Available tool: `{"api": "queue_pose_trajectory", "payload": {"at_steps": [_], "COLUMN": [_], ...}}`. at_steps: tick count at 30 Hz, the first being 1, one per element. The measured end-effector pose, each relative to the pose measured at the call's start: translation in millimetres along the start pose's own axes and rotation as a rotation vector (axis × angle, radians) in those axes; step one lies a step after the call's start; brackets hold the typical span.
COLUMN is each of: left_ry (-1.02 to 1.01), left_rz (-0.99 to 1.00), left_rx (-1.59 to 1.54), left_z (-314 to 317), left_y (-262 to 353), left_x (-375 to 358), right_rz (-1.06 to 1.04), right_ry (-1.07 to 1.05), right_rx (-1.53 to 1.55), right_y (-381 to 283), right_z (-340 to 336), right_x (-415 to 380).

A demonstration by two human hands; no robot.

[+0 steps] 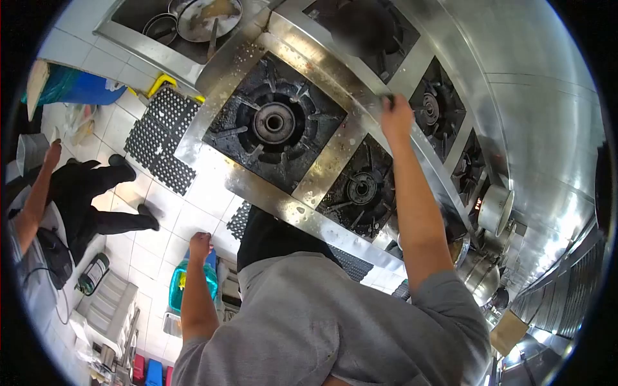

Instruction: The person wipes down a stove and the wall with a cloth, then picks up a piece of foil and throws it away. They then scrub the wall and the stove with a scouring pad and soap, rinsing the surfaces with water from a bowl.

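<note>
My right hand point(398, 117) is closed on a dark handle over the steel ledge between the front and back burners. A dark round pan point(362, 27), blurred, sits over the back burner near that hand; whether the handle belongs to it is hard to tell. My left hand point(201, 244) hangs low at my side, its fingers curled, above the floor near a teal-lined bin point(187, 286). Between my hands lie the large front burner point(274, 124) and a smaller burner point(362, 188), both with bare grates.
A sink point(138, 16) at the upper left holds pans. Another person point(48, 206) stands at the far left. A perforated black mat point(161, 135) lies on the tiled floor. Pots, one a steel pot point(496, 211), stand at the right.
</note>
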State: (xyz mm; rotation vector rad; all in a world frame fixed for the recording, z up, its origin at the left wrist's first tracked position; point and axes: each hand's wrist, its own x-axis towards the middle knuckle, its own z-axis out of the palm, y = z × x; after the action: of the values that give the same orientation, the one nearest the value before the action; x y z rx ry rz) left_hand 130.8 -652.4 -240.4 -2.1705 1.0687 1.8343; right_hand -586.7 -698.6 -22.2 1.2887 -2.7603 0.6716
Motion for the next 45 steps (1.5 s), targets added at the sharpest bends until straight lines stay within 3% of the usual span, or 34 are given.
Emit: {"api": "queue_pose_trajectory", "payload": {"at_steps": [1,5,7,9,11,15,19,23,29,31,35,36,39,40,43,45], "left_ry": [-0.004,0.009,0.012,-0.022,-0.045,0.012,-0.033,0.015,0.028,-0.042,-0.025,-0.001,0.033,0.033,-0.049,-0.071], "left_rz": [0.005,0.029,0.001,0.009,-0.002,0.038,0.007,0.082,0.066,0.021,0.028,0.105,0.07,0.073,0.022,-0.012], "left_rx": [-0.01,-0.224,-0.126,-0.092,-0.062,-0.139,0.08,-0.128,-0.04,0.009,0.081,0.047,-0.229,-0.219,0.065,0.043], "left_z": [-1.8,2.2,3.9,1.6,4.0,9.9,3.8,2.4,-1.0,-4.0,-3.4,-4.3,0.3,1.0,-5.0,-7.0], "left_y": [4.7,-2.4,-9.3,-15.8,-17.5,-11.1,1.8,3.7,19.2,4.4,10.3,19.2,23.8,20.6,5.4,7.5], "left_x": [0.0,3.8,3.2,9.2,14.0,5.2,6.4,5.1,-1.9,10.5,15.4,8.5,3.9,7.1,8.4,2.3], "right_rz": [0.093,0.09,-0.048,-0.046,0.098,-0.057,0.004,-0.027,0.012,-0.105,0.017,0.075,0.01,0.028,-0.174,-0.176], "right_ry": [0.019,0.089,0.063,0.05,-0.034,0.019,-0.011,-0.064,-0.052,-0.042,-0.006,0.027,0.135,0.12,0.1,0.07], "right_rx": [0.047,-0.11,-0.123,-0.124,-0.099,-0.15,-0.151,-0.192,-0.197,-0.19,-0.146,-0.108,-0.057,-0.037,0.024,0.01], "right_y": [14.0,-2.4,-27.8,-16.5,8.6,-7.4,5.0,-16.3,-2.4,-16.3,36.6,39.8,2.8,-30.6,-102.6,-81.9], "right_z": [-12.5,7.3,27.2,11.4,-4.2,9.0,-6.9,1.9,6.6,9.7,-16.9,-15.0,27.3,43.4,75.2,68.1], "right_x": [-10.4,-2.6,21.5,17.5,10.1,12.5,13.0,20.2,21.3,25.2,-1.7,-7.9,9.5,26.2,59.6,54.7]}}
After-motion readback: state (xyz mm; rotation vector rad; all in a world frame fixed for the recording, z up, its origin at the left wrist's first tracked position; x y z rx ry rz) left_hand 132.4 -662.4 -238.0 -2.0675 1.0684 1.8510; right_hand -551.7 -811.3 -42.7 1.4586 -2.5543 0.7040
